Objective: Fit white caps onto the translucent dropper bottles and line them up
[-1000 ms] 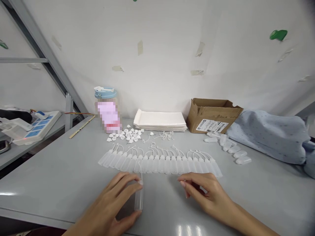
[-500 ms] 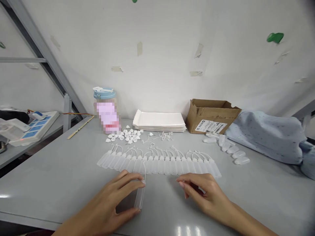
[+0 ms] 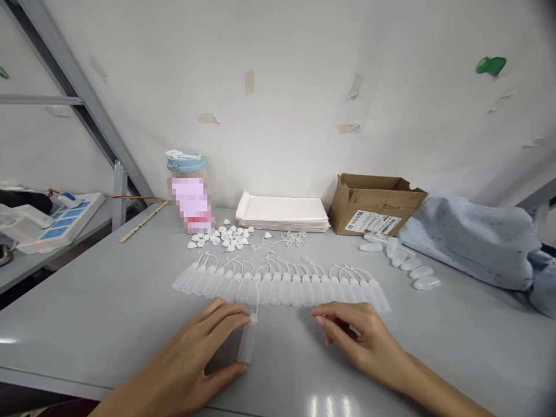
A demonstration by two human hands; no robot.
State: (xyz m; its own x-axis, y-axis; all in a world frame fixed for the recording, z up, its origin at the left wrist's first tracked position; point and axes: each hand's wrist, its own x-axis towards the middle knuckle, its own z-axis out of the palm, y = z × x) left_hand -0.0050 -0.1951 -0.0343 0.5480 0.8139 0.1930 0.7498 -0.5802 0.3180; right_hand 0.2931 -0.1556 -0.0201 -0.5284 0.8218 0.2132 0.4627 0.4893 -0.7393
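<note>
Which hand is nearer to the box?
Right. The right hand is in front of the box, across the tube row; the left hand is farther off, front left, holding a lone tube.

Bright; glare spots on desk point(image 3: 434, 347); edges warped

Open tabletop point(image 3: 284, 353) ends at a blocking tube row point(image 3: 285, 289).

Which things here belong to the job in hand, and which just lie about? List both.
Likely the job:
- bottle in left hand
- bottle row
- white caps
- thin tubes
- clear covers

Seemingly just lying about:
- blue-lidded jar
- stick
- cloth
- power strip
- box, perhaps
- white stack, perhaps
</note>
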